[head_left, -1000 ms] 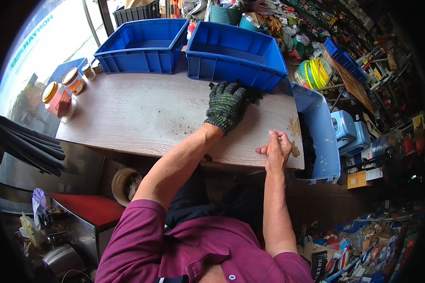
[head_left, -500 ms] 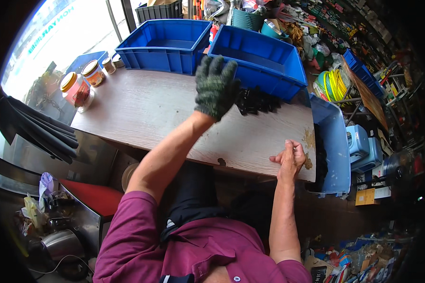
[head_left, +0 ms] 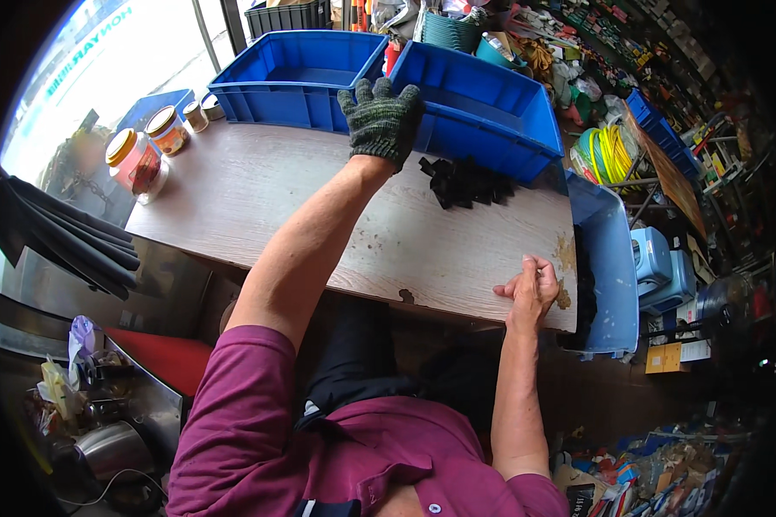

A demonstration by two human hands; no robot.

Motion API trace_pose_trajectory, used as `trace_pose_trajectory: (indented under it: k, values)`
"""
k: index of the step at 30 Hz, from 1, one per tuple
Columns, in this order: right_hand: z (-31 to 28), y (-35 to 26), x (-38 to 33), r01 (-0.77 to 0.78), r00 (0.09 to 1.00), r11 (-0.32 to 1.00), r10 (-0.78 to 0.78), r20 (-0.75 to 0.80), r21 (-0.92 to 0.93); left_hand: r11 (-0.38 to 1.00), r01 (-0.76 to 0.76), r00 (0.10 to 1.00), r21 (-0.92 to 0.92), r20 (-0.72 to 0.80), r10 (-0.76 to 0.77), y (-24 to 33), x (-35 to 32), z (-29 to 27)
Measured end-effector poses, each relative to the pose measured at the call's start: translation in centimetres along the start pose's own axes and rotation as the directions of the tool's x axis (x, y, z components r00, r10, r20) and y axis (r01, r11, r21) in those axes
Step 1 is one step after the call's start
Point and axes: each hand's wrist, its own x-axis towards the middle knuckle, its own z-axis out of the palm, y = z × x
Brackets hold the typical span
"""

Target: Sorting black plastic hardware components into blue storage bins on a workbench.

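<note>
My left hand [head_left: 382, 122], in a dark green knitted glove, is stretched out over the far side of the table [head_left: 276, 194]. Its fingers are spread, with nothing seen in them, in front of the gap between two blue plastic bins: the left bin [head_left: 289, 108] and the right bin [head_left: 483, 129]. Just right of the glove, a heap of small black pieces [head_left: 466, 183] lies against the right bin; their exact kind is too dark to make out. My bare right hand [head_left: 533, 289] rests by the table's near right corner, fingers loosely curled, holding nothing visible.
Jars with lids [head_left: 134, 159] stand at the table's far left. A light blue tub [head_left: 612, 267] with dark contents adjoins the right edge. Beyond it are a yellow hose coil [head_left: 614, 155] and blue containers [head_left: 651, 258]. A metal kettle [head_left: 112, 448] sits lower left.
My gloved left hand has moved slightly farther away and left, uncovering more of the black heap's left end. My right hand has stayed in place.
</note>
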Motion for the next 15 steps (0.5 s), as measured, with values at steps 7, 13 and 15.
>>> trace_pose_trajectory:
  k: [7,13,15]
  values:
    - [-0.4,0.3,0.1,-0.006,1.000,1.000,0.005,0.026,0.024,0.999,-0.030,0.997,-0.039,-0.068,0.027,-1.6,-0.1,-0.1]
    - [-0.4,0.2,0.1,-0.002,1.000,1.000,0.002,-0.001,0.015,0.985,0.052,0.998,0.163,0.025,-0.056,-7.1,1.0,-1.9]
    - [-0.2,0.2,0.1,-0.003,1.000,1.000,0.003,0.006,0.018,0.982,0.101,0.961,0.161,0.240,-0.138,-8.4,1.1,-1.7]
